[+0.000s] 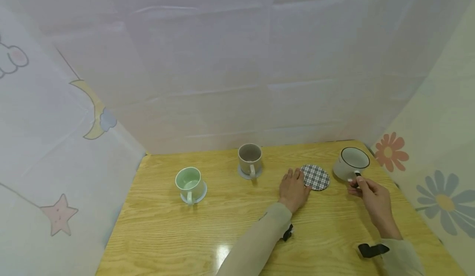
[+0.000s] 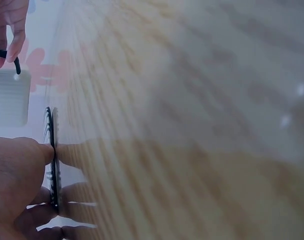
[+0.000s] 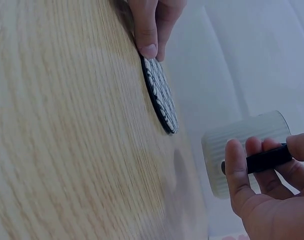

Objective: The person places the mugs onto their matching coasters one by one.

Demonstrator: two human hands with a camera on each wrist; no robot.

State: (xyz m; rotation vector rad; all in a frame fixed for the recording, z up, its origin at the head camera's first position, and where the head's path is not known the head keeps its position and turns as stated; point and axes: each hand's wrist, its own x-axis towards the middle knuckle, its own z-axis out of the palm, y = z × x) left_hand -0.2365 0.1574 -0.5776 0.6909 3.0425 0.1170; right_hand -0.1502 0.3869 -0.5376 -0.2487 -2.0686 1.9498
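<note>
My right hand [image 1: 375, 199] grips the black handle [image 3: 264, 160] of a white ribbed mug [image 1: 349, 166] with a dark rim. In the right wrist view the mug is held upright off the tabletop, to the right of a round coaster [image 1: 315, 178] with a black-and-white plaid top. That coaster lies flat on the table. With thumb and fingertips at its near-left edge, my left hand [image 1: 294, 189] holds the coaster, as the left wrist view [image 2: 17, 175] also shows. The mug's far side is hidden.
A grey-brown mug [image 1: 250, 156] stands on a pale coaster [image 1: 243, 175] at the back middle. Further left, a light green mug [image 1: 189, 181] is on another pale coaster [image 1: 203, 191]. Patterned sheets [image 1: 208, 69] rise behind and beside the wooden table [image 1: 167, 239].
</note>
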